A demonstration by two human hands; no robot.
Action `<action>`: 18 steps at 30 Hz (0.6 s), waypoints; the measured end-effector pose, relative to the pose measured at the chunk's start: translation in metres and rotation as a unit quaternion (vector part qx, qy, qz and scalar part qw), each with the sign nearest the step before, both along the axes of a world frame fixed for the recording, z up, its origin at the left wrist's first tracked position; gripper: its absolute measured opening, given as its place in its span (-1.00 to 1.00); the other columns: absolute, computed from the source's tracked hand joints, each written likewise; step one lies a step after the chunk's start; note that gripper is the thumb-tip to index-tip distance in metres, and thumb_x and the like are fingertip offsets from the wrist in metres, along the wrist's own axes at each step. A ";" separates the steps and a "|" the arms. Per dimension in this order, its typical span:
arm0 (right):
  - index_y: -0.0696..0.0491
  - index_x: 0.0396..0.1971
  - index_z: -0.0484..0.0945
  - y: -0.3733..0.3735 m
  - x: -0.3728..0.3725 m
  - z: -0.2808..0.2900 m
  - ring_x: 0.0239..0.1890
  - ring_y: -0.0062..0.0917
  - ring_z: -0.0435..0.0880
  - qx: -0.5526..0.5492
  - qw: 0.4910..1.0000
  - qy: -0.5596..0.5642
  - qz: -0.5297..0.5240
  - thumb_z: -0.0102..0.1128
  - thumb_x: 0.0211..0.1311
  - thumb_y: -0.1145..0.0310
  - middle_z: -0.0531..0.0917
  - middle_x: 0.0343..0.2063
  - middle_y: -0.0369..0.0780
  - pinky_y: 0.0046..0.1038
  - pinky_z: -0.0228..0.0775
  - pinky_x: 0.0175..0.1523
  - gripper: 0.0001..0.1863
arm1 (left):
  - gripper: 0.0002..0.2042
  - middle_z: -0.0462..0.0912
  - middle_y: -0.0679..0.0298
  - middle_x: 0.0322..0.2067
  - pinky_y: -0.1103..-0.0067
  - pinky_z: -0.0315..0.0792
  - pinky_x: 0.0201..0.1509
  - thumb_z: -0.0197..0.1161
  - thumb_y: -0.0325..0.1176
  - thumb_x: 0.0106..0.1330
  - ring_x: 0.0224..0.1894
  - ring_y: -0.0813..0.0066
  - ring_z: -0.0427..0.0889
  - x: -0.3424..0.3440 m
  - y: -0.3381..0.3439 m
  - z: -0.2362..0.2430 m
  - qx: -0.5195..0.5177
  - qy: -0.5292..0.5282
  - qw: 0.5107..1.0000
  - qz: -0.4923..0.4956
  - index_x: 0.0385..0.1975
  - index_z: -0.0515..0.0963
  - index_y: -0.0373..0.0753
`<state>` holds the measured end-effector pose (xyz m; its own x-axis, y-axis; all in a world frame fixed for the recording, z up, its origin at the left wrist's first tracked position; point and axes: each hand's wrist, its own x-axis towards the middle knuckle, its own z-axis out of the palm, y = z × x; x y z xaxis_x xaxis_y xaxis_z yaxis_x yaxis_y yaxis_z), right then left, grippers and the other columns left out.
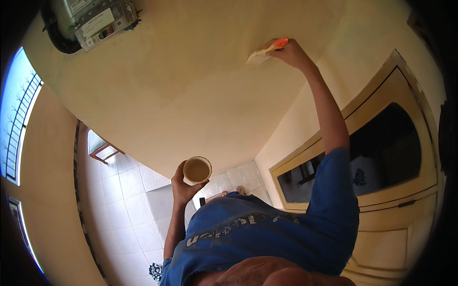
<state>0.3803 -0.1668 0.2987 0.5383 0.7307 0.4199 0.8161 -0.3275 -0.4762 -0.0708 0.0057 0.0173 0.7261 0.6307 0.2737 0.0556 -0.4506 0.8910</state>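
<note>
Head view, looking down past your blue shirt (272,238) at a pale yellow wall (210,109). Your right hand (296,55) is raised, thumb and fingers closed on a flat paintbrush (270,49) with a red-orange handle end. The brush is high on the wall, right of centre, tilted with its pale bristles pointing left; they appear to meet the wall. Your left hand (183,187), lower and nearer your body, curls around the side of a round cup (197,158), its mouth turned up to show a beige liquid (197,170) inside. Cup and brush are well apart.

The step in hand looks like brushing that liquid onto the wall: a darker, uneven area spreads around the brush, with a paler stretch below. Another stroke would call for light, even pressure along the edge of the darker area; reloading would call for bringing brush and cup together, with the cup held level.

As for writing, a meter box (102,24) at the upper left carries a white label (98,22) with small dark print, too fine to read surely. Your shirt has large, pale lettering (248,220), cracked and partly worn away. No writing shows on the brush or cup.
</note>
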 end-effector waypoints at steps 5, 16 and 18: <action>0.07 -0.12 0.74 0.005 0.016 0.080 -0.28 -0.63 0.64 0.039 0.995 -0.092 0.010 0.46 0.25 0.42 0.74 -0.34 -0.32 -0.48 0.51 -0.11 -0.79 | -0.11 0.76 0.05 0.00 0.31 0.62 0.20 0.75 -0.01 -0.12 0.10 0.23 0.75 -0.003 0.003 -0.001 0.016 -0.004 1.000 0.009 0.19 0.50 -0.37; 0.10 -0.07 0.72 0.009 -0.065 0.277 -0.07 -0.45 0.77 0.134 0.948 -0.276 -0.080 0.43 0.30 0.34 0.80 -0.15 -0.22 -0.35 0.59 0.11 -0.75 | -0.16 0.77 0.03 -0.02 0.29 0.61 0.20 0.74 -0.15 -0.12 0.09 0.18 0.76 -0.001 0.005 0.000 -0.008 -0.037 0.999 -0.010 0.19 0.50 -0.37; 0.10 -0.07 0.73 0.009 -0.061 0.297 -0.07 -0.44 0.77 0.155 0.935 -0.311 -0.076 0.43 0.30 0.32 0.80 -0.16 -0.22 -0.36 0.59 0.11 -0.74 | -0.16 0.77 0.02 -0.03 0.29 0.62 0.19 0.74 -0.15 -0.12 0.09 0.18 0.76 0.000 0.005 -0.001 -0.003 -0.040 0.999 -0.008 0.19 0.50 -0.37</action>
